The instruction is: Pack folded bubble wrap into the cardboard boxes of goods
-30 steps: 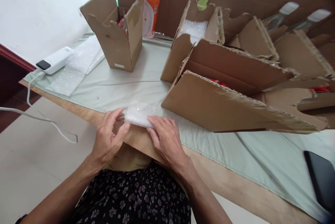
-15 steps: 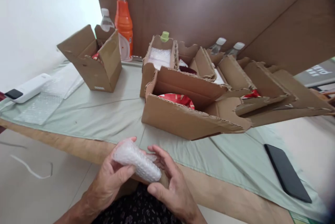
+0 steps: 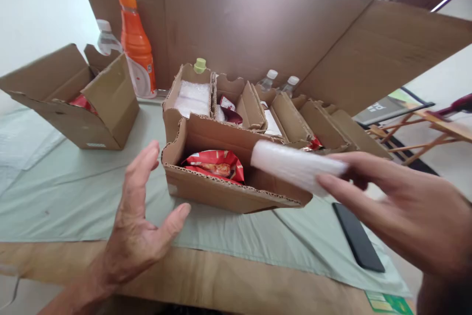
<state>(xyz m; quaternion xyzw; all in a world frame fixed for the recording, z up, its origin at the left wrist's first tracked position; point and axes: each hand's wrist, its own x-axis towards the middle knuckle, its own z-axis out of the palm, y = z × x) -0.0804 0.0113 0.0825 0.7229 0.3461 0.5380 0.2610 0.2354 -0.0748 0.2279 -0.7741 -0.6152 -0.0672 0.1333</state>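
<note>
In my right hand (image 3: 398, 202) is a bubble-wrapped bundle (image 3: 295, 162), pinched at its right end between thumb and fingers and smeared by motion. Its far end hangs over the right part of the front cardboard box (image 3: 221, 197). A red snack packet (image 3: 216, 165) lies inside that box, toward the left. My left hand (image 3: 143, 221) is empty, thumb and fingers spread, just left of the box and above the green cloth (image 3: 84, 197). What the wrap encloses cannot be made out.
Behind the front box stand several open boxes, one with bubble wrap (image 3: 193, 96). Another open box (image 3: 106, 118) with a red packet is at left. An orange bottle (image 3: 138, 49) and clear bottles stand along the cardboard wall (image 3: 236, 20). A black phone (image 3: 357, 236) lies at right.
The bundle has gone from between both hands near my lap to my right hand alone, forward and right over the front box. My left hand has let go and opened. The view has shifted.
</note>
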